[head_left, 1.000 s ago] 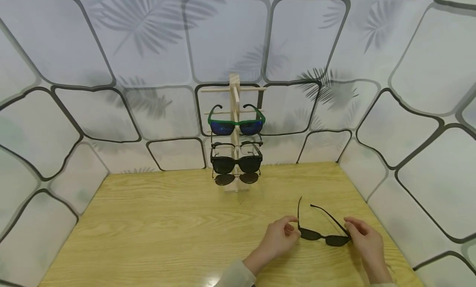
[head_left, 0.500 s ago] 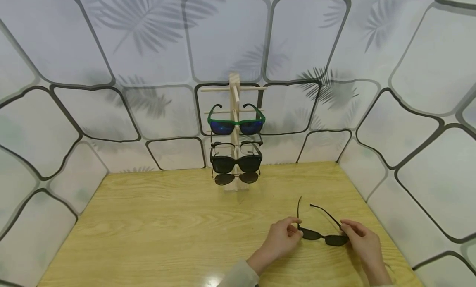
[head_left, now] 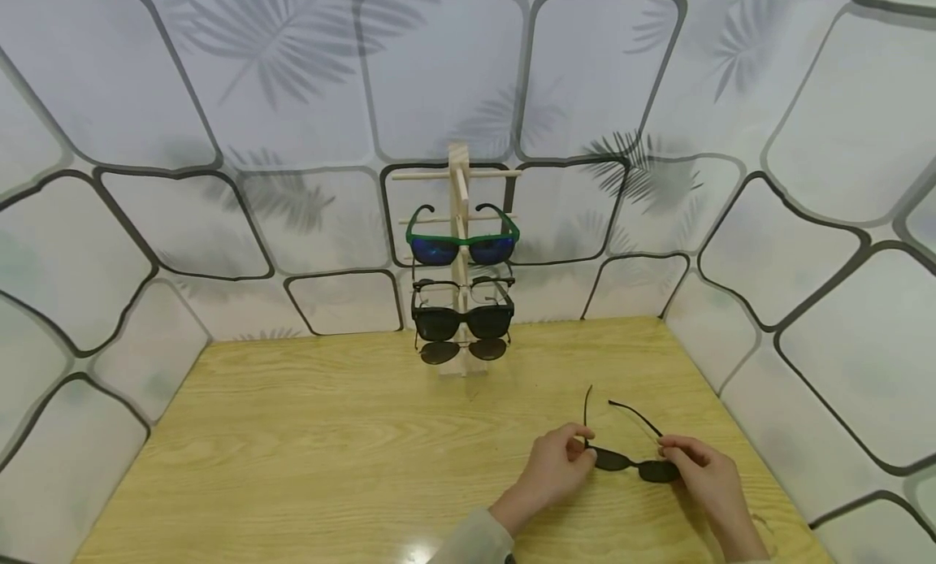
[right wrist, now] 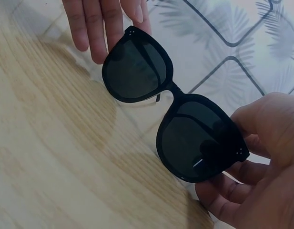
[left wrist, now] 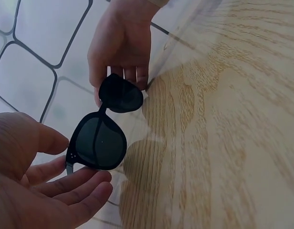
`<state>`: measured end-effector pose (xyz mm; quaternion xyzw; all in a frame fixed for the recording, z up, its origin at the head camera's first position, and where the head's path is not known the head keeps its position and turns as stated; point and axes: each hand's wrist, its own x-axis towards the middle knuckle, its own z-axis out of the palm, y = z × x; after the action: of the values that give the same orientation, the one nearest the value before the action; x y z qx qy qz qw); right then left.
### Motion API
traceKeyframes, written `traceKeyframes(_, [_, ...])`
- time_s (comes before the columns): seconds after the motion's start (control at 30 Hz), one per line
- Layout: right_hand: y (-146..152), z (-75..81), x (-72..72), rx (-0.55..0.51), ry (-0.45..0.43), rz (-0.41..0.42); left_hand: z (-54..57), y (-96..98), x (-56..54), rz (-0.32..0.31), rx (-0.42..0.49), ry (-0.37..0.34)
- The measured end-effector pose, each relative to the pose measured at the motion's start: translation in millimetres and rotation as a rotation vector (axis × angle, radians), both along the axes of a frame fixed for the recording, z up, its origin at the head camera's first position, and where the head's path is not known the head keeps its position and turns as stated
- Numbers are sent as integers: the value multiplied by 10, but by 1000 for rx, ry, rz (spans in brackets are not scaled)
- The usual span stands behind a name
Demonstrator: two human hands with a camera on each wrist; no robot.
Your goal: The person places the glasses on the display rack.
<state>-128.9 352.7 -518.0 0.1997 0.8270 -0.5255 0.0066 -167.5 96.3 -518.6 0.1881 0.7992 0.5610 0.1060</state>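
Note:
Black sunglasses [head_left: 611, 460] are held low near the right side of the table, lenses toward me and both temples extending away. My left hand [head_left: 553, 466] pinches the left end of the frame at the hinge. At the other end, my right hand [head_left: 708, 476] pinches the right hinge corner, its thumb and forefinger over the start of that temple. Both wrist views show the dark lenses [left wrist: 100, 143] from close by, with a hand at each end. Dots mark the frame corner [right wrist: 239, 152] beside the right fingers.
A wooden display stand [head_left: 458, 162] stands at the table's back middle. It carries green-framed sunglasses [head_left: 462, 240], clear browline glasses [head_left: 439, 286], black sunglasses [head_left: 462, 322] and aviator sunglasses [head_left: 487, 349]. Its top peg [head_left: 420, 176] is bare. Patterned walls enclose the wooden table [head_left: 307, 442].
My right hand has shifted slightly left, its fingertips farther over the right temple's base. The left hand has barely moved. The glasses on the stand are unchanged.

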Motion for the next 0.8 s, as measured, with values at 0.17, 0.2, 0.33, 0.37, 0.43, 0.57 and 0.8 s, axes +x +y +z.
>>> traceKeyframes(0.17, [4,-15,3,12,-1,4,-29,33,-27,16,42,37])
traceKeyframes(0.2, [4,-16,3,16,-3,3,-30,37,-26,22,52,47])
traceKeyframes(0.33, [-10,2,3,30,-1,2,-14,20,-13,30,87,51])
traceKeyframes(0.37, [-18,12,4,31,2,2,-4,11,-8,30,93,46])
traceKeyframes(0.43, [-35,40,7,23,16,4,9,-6,-8,28,103,43])
traceKeyframes(0.57, [-80,90,13,11,69,-16,46,-36,-21,27,119,44])
traceKeyframes(0.8, [-126,146,5,20,132,-61,134,-91,-30,35,156,65])
